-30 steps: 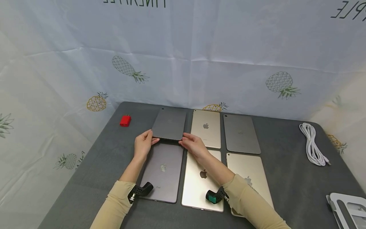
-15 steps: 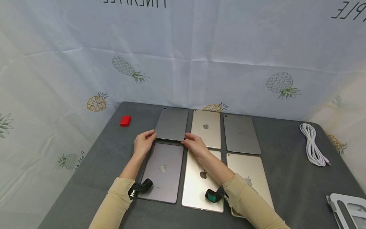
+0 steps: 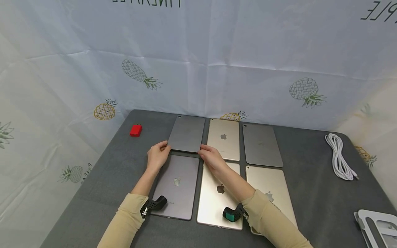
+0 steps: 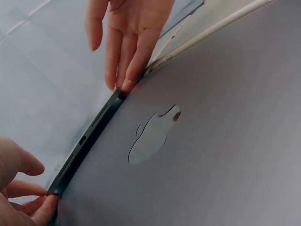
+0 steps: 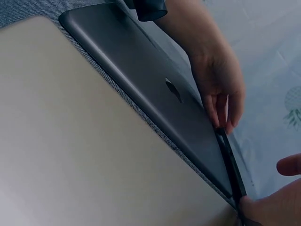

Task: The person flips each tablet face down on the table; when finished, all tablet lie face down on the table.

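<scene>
A dark grey tablet (image 3: 187, 132) lies back side up at the table's far left of the tablet rows, nearly flat. My left hand (image 3: 157, 155) pinches its near left corner, and my right hand (image 3: 213, 157) holds the near right corner between fingertips. From the left wrist view, the near edge with its port (image 4: 83, 140) faces the camera between both hands. Just in front lies a purplish-grey tablet (image 3: 178, 179) with a logo on its back. Under my right forearm is a gold tablet (image 3: 217, 206), partly hidden.
Right of the held tablet lie another gold tablet (image 3: 223, 139) and a grey one (image 3: 262, 144). A further gold tablet (image 3: 266, 179) is partly covered by my right sleeve. A red charger (image 3: 135, 130), a coiled white cable (image 3: 338, 156) and a white stand (image 3: 376, 224) sit toward the sides.
The dark grey tablet has shifted slightly right and settled flatter, level with the back row. Both hands stayed at its near corners; the right hand moved a little right with it.
</scene>
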Demonstrator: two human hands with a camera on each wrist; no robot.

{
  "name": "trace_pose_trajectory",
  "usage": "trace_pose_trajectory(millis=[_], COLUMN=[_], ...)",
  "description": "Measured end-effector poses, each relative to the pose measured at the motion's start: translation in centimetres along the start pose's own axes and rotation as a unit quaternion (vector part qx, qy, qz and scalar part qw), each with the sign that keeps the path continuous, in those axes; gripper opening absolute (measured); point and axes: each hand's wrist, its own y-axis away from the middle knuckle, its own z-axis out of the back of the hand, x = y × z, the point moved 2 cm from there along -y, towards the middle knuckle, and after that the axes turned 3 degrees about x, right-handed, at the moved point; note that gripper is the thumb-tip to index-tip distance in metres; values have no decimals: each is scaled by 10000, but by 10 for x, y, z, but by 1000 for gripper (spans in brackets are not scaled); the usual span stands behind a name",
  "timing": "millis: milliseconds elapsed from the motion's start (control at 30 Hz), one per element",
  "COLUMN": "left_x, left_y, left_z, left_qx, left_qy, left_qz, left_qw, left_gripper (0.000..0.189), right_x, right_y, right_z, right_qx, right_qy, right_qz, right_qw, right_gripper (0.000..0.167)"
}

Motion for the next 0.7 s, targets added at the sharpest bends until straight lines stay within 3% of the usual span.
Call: trace_pose_trajectory(millis=[367,700], left_x=[-3,-8], left_y=[5,10], left_z=[2,-1], left_qx=[289,392], left_qy=[-37,-400], left_qz=[-9,-193], left_qw=[9996,9982], left_gripper=[43,46], right_x=[-2,-2], right_y=[2,3], right_z=[3,5], right_qx=[173,264], right_qy=[-140,-255], right_qz=[86,52], right_qw=[9997,9993], right_gripper=[63,65])
